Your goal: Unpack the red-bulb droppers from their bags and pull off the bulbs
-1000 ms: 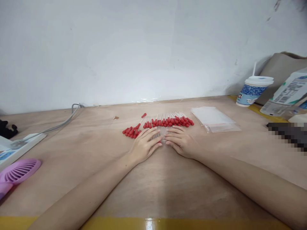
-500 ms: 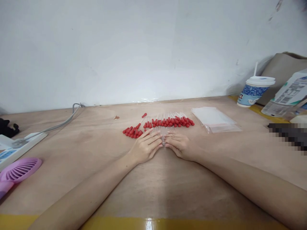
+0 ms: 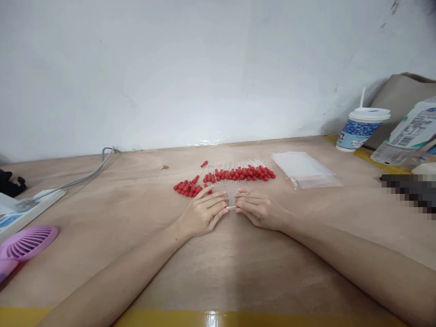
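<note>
Between my hands lies a clear plastic bag (image 3: 230, 196), with thin clear tubes showing in or under it. My left hand (image 3: 205, 212) is closed on the left of its near edge, thumb below and fingers on top. Its near right part is gripped the same way by my right hand (image 3: 259, 210). Just beyond the bag is a row of droppers (image 3: 243, 172) with red bulbs toward me and thin clear stems pointing away. More red-bulbed droppers (image 3: 187, 187) are heaped beyond my left hand, partly hidden by its fingers.
Flat clear bags (image 3: 303, 165) are stacked at the right on the wooden table (image 3: 231, 277). Further right stand a lidded paper cup (image 3: 361, 131) with a straw and a plastic package (image 3: 405, 136). At left are a purple fan (image 3: 30, 243) and a power strip (image 3: 37, 206).
Both hands have shifted slightly toward me and a little apart, showing more of the bag and its near edge between them. The droppers have stayed put.
</note>
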Demonstrator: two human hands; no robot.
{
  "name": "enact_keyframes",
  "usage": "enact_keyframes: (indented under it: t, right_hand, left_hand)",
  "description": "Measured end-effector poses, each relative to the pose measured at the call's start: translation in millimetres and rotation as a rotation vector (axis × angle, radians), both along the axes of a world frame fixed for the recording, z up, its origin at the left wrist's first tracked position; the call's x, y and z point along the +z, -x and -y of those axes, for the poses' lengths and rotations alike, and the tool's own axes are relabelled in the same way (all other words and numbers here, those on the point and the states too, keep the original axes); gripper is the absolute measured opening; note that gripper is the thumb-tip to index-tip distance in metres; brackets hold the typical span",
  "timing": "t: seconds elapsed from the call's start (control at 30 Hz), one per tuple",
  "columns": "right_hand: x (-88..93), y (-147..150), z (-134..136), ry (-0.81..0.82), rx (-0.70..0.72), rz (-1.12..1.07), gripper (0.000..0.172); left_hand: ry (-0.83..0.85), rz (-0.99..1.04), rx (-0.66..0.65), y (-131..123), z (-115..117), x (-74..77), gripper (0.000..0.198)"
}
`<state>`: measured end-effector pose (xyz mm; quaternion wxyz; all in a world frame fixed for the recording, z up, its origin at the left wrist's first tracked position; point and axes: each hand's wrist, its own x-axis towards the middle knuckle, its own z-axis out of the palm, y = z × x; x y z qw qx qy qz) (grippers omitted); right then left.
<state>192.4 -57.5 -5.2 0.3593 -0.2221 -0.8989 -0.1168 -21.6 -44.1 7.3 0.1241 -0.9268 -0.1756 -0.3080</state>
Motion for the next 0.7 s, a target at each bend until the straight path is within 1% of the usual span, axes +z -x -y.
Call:
enact_keyframes:
  t: [0.13,0.23,0.3,0.37,0.43,0.53,0.57,0.63,0.7]
  right_hand:
    - [-3.7,-7,0,-0.016,0.014,-0.007,0.017]
    - [-5.3,-21,-4,-0.028,0.003,-0.081,0.015]
    - [-4.6,-30,-6,-0.013,-0.066,-0.163,0.016]
    - [-3.4,-33,-8,0.01,-0.153,-0.17,0.016]
    - [-2.3,-30,-8,0.014,-0.249,-0.112,0.017]
    - [-0.9,-18,-8,0.038,-0.348,-0.071,0.02]
    - [-0.2,-13,-9,0.062,-0.354,-0.082,0.022]
    - [1.4,-4,-13,0.11,-0.337,-0.128,0.025]
    - [3.2,4,-20,0.135,-0.312,-0.176,0.024]
  left_hand:
    - [-0.007,-0.004,-0.008,3,0,-1.7,0.016]
    - [-0.012,0.047,0.012,13,-2,-2.8,0.015]
    - [-0.014,0.103,0.065,22,-5,-1.9,0.014]
    - [-0.023,0.16,0.125,29,-9,0.8,0.013]
    - [0.008,0.249,0.21,36,-17,5.0,0.015]
    - [0.14,0.43,0.43,49,-35,11.1,0.021]
    - [0.189,0.47,0.509,54,-42,12.2,0.024]
    - [0.279,0.527,0.62,65,-55,12.2,0.027]
    - [0.415,0.615,0.665,74,-65,8.8,0.031]
